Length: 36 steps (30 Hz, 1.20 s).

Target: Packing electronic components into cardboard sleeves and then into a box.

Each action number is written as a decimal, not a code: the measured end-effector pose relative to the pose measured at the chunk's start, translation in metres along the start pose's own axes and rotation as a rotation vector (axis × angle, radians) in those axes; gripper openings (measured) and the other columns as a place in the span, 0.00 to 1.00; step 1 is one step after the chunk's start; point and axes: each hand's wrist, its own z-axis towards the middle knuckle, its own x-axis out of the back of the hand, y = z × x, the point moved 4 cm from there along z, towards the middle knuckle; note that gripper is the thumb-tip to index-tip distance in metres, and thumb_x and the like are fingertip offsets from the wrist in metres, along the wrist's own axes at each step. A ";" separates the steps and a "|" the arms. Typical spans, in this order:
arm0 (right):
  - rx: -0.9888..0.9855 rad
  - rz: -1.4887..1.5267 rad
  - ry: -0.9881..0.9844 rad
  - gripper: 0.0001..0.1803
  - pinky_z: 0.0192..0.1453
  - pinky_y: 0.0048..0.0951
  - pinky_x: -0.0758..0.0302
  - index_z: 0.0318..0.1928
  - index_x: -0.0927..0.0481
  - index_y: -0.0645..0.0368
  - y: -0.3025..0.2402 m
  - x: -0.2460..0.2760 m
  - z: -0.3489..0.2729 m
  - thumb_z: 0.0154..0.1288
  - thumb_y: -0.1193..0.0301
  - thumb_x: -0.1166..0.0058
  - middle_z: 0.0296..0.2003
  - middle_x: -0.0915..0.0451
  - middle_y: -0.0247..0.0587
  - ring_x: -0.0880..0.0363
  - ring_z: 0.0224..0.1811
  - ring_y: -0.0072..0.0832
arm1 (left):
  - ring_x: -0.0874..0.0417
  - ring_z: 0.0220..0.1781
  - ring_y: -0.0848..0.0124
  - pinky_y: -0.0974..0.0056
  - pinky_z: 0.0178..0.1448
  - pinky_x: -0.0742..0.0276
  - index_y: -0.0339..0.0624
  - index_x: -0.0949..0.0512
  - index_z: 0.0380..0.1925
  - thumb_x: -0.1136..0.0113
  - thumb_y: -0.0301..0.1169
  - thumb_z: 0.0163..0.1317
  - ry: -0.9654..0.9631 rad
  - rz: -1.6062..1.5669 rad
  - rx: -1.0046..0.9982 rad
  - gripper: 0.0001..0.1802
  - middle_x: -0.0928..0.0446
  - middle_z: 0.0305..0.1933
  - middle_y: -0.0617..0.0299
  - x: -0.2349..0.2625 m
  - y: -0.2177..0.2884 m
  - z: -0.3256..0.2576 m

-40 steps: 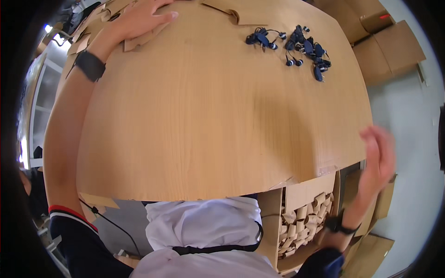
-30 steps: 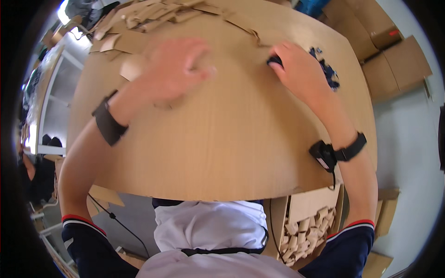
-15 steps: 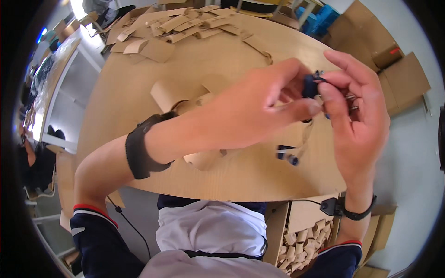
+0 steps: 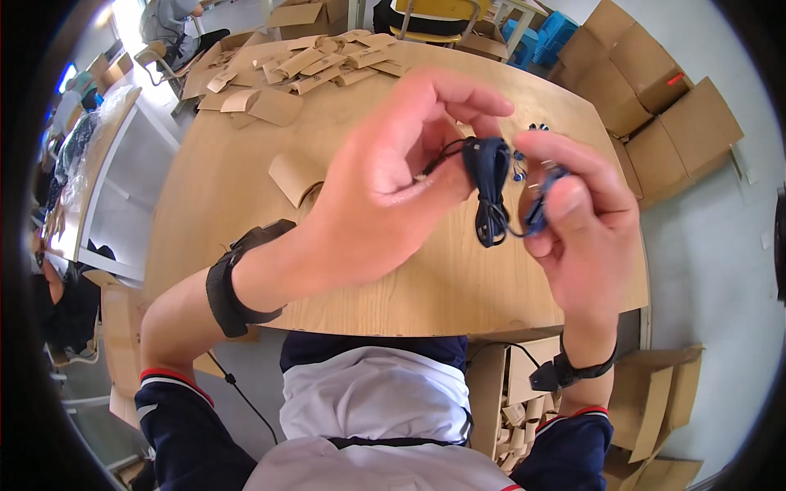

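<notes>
A folded bundle of dark earphone cable (image 4: 489, 184) hangs over the table from my left hand (image 4: 401, 184). My left thumb and fingers are closed on the bundle's upper end, and a thin loop of it runs toward the palm. My right hand (image 4: 585, 233) pinches a small dark blue piece with shiny metal bits (image 4: 538, 200), joined to the bundle by a short stretch of cord. Its exact shape is blurred and partly behind the fingers. Just beyond my right fingertips, small dark blue earbuds (image 4: 519, 169) lie on the wooden table (image 4: 393, 299).
Folded brown cardboard pieces (image 4: 315, 65) are heaped at the table's far left. A curved cardboard sleeve (image 4: 292, 180) lies beyond my left forearm. Below the near right edge stands a box of small cardboard rolls (image 4: 516, 425). Large cartons (image 4: 639, 74) line the right wall.
Both hands have come left and moved slightly apart. The cable bundle now hangs in plain view between them. The view has shifted, and earbuds now show beyond the right fingers.
</notes>
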 end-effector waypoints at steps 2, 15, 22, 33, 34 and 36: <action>-0.025 -0.069 0.096 0.22 0.21 0.12 0.40 0.54 0.23 0.66 0.003 -0.013 -0.002 0.64 0.66 0.37 0.27 0.28 0.28 0.32 0.23 0.11 | 0.26 0.40 0.80 0.75 0.44 0.29 0.37 0.34 0.54 0.53 0.13 0.61 0.034 -0.064 0.127 0.20 0.27 0.47 0.62 -0.001 0.001 -0.001; 0.305 -0.432 0.167 0.12 0.37 0.15 0.30 0.49 0.24 0.65 0.014 -0.020 0.001 0.70 0.71 0.45 0.35 0.23 0.34 0.27 0.31 0.17 | 0.22 0.34 0.72 0.67 0.40 0.24 0.35 0.26 0.46 0.42 0.28 0.66 -0.093 0.548 0.128 0.11 0.24 0.31 0.59 0.013 0.015 -0.019; 0.435 -0.313 0.056 0.12 0.50 0.31 0.22 0.50 0.28 0.67 0.014 -0.021 0.006 0.72 0.73 0.49 0.41 0.19 0.53 0.17 0.44 0.38 | 0.20 0.30 0.72 0.69 0.36 0.25 0.36 0.21 0.41 0.45 0.26 0.68 -0.123 0.611 0.174 0.07 0.22 0.26 0.62 0.029 0.018 -0.020; 0.561 -0.610 -0.215 0.14 0.45 0.38 0.17 0.53 0.29 0.75 -0.010 -0.030 0.020 0.69 0.80 0.50 0.36 0.19 0.62 0.17 0.35 0.41 | 0.28 0.64 0.61 0.58 0.65 0.31 0.39 0.31 0.56 0.45 0.17 0.52 -0.559 0.926 0.216 0.27 0.29 0.63 0.58 0.098 -0.026 -0.079; 0.556 -0.612 -0.231 0.14 0.45 0.38 0.17 0.53 0.29 0.75 -0.011 -0.029 0.016 0.69 0.80 0.50 0.36 0.19 0.62 0.17 0.35 0.41 | 0.28 0.64 0.59 0.57 0.66 0.32 0.40 0.30 0.56 0.43 0.16 0.48 -0.682 1.066 0.081 0.30 0.30 0.65 0.60 0.094 -0.033 -0.091; 0.546 -0.724 -0.181 0.15 0.45 0.38 0.17 0.54 0.30 0.75 -0.016 -0.025 0.011 0.69 0.80 0.50 0.36 0.19 0.65 0.16 0.36 0.42 | 0.29 0.65 0.60 0.58 0.65 0.32 0.41 0.28 0.54 0.41 0.16 0.46 -0.674 1.123 0.051 0.30 0.30 0.65 0.62 0.092 -0.030 -0.098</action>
